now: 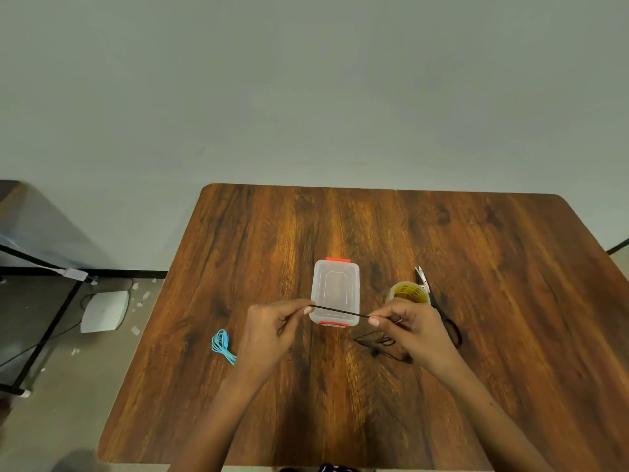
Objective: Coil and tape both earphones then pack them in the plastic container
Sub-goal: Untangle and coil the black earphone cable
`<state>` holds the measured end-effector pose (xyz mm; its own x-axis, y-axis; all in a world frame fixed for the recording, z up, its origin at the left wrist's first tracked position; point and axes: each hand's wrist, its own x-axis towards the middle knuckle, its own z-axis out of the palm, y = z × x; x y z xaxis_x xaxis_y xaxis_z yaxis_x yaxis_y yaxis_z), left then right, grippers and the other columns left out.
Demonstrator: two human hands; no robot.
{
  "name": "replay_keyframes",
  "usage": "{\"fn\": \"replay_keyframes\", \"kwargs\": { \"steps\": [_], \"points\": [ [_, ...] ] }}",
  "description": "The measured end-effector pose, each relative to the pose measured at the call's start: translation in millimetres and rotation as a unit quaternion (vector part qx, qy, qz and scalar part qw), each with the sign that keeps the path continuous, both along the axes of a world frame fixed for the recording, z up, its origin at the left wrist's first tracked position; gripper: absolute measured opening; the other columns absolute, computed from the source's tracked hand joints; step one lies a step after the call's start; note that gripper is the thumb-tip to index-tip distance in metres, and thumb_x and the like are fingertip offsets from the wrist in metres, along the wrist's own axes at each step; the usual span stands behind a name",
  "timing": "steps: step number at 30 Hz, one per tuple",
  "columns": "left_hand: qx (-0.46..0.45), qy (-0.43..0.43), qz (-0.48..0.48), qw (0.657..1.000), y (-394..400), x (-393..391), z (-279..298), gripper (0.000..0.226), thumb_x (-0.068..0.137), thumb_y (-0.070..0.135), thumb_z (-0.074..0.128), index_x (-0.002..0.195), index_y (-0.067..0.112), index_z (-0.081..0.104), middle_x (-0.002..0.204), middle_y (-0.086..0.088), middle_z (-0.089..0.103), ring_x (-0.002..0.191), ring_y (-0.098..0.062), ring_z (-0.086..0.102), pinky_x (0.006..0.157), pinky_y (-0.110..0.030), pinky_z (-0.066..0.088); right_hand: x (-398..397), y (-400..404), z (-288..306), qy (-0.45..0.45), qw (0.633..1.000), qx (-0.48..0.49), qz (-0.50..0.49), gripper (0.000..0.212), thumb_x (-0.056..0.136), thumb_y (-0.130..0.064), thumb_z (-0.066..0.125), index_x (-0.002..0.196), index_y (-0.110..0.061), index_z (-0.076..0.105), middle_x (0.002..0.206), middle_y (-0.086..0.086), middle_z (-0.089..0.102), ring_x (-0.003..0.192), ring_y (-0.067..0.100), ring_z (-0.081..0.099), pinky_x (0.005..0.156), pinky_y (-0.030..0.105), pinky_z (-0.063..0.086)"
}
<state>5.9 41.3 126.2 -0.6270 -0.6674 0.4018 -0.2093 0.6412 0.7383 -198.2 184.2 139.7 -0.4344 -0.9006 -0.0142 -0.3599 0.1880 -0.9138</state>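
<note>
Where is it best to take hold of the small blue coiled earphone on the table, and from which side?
Probably pinch the blue coiled earphone from above, across its narrow bundled middle: it lies flat on the wooden table, strands gathered, with bare table on its left.

Glossy wood-grain table (476,335), translucent smooth plastic container (335,277), shiny tape roll (408,291).

Dark print on tape roll (409,292) core (too blurred), nothing legible.
</note>
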Motion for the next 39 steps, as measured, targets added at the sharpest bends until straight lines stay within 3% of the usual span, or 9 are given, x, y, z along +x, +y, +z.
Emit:
{"fn": "replay_keyframes", "kwargs": {
  "steps": [8,11,15,19,24,28,31,37,39],
  "points": [
    [0.044,-0.016,-0.024,0.999,3.0,-3.3,-2.6,0.030,0.086,-0.001,0.063,0.112,0.012,0.069,0.106,0.010,0.069,0.094,0.003,0.066,0.076,-0.007,0.049,3.4,-5.7,-0.9,0.030,0.999,0.001,-0.033,0.007,0.084,-0.016,0.070,0.080,-0.022,0.071,0.080,-0.005,0.070,0.078,0.006,0.065,0.070,0.025,0.054],
    [0.032,-0.065,-0.045,0.996,2.8,-4.4,-5.0,0.033,0.090,0.014,0.061,0.123,0.014,0.061,0.115,0.004,0.067,0.091,0.000,0.066,0.072,-0.004,0.047,5.5,-7.1,0.5,0.051,0.998,-0.002,-0.028,0.004,0.083,-0.015,0.070,0.081,-0.019,0.071,0.080,-0.007,0.069,0.078,0.007,0.064,0.068,0.026,0.053],
    [-0.017,-0.102,-0.049,0.994,9.0,-14.9,-5.1,0.052,0.087,0.030,0.062,0.132,0.007,0.053,0.135,-0.005,0.053,0.123,-0.013,0.053,0.100,-0.027,0.046,14.8,-13.1,2.6,0.101,0.995,-0.005,0.004,0.004,0.083,-0.013,0.071,0.081,-0.017,0.072,0.078,-0.008,0.065,0.075,0.008,0.060,0.063,0.017,0.046],
    [-0.077,-0.127,0.024,0.989,13.3,-22.6,0.1,0.066,0.085,0.031,0.068,0.139,0.004,0.042,0.143,-0.011,0.046,0.130,-0.014,0.041,0.103,-0.032,0.035,16.6,-16.4,4.4,0.134,0.991,-0.012,0.008,0.005,0.082,-0.013,0.072,0.080,-0.017,0.071,0.078,-0.008,0.063,0.074,0.006,0.058,0.061,0.012,0.041],
    [-0.045,-0.103,-0.038,0.993,15.6,-26.7,3.0,0.052,0.087,0.025,0.066,0.135,0.012,0.052,0.138,-0.002,0.052,0.130,-0.010,0.045,0.107,-0.029,0.040,17.6,-17.9,6.1,0.135,0.991,-0.013,0.010,0.007,0.083,-0.015,0.071,0.080,-0.021,0.071,0.080,-0.008,0.064,0.073,0.005,0.059,0.063,0.015,0.043],
    [-0.014,-0.048,-0.080,0.996,28.2,-33.5,8.7,0.028,0.089,0.017,0.061,0.117,0.017,0.067,0.109,0.005,0.071,0.103,0.002,0.061,0.084,-0.015,0.051,22.4,-21.4,7.1,0.094,0.995,-0.035,0.024,0.004,0.083,-0.019,0.070,0.082,-0.022,0.072,0.081,-0.010,0.064,0.075,0.011,0.063,0.064,0.030,0.052],
    [-0.017,-0.052,-0.072,0.996,25.5,-29.9,9.8,0.024,0.088,0.012,0.063,0.110,0.017,0.071,0.096,0.005,0.074,0.089,-0.004,0.066,0.075,-0.001,0.043,22.6,-21.3,6.0,0.059,0.997,-0.031,0.033,0.004,0.083,-0.023,0.070,0.085,-0.024,0.073,0.081,-0.012,0.067,0.075,0.011,0.065,0.064,0.035,0.054],
    [-0.015,-0.030,-0.013,0.999,1.7,-10.2,4.0,0.022,0.082,0.003,0.071,0.102,0.011,0.074,0.098,0.003,0.074,0.087,-0.001,0.068,0.075,-0.009,0.051,2.9,-10.4,-3.8,0.041,0.999,-0.010,0.004,0.005,0.082,-0.020,0.072,0.085,-0.019,0.075,0.079,-0.006,0.070,0.075,0.012,0.065,0.065,0.034,0.054],
    [-0.018,-0.023,-0.011,0.999,0.8,-9.8,3.2,0.022,0.082,0.003,0.071,0.101,0.011,0.075,0.098,0.004,0.074,0.087,-0.001,0.068,0.074,-0.008,0.050,1.6,-8.8,-5.8,0.036,0.999,-0.011,-0.005,0.004,0.082,-0.019,0.072,0.084,-0.018,0.075,0.076,-0.008,0.069,0.072,0.009,0.064,0.062,0.026,0.050]
  ]
}}
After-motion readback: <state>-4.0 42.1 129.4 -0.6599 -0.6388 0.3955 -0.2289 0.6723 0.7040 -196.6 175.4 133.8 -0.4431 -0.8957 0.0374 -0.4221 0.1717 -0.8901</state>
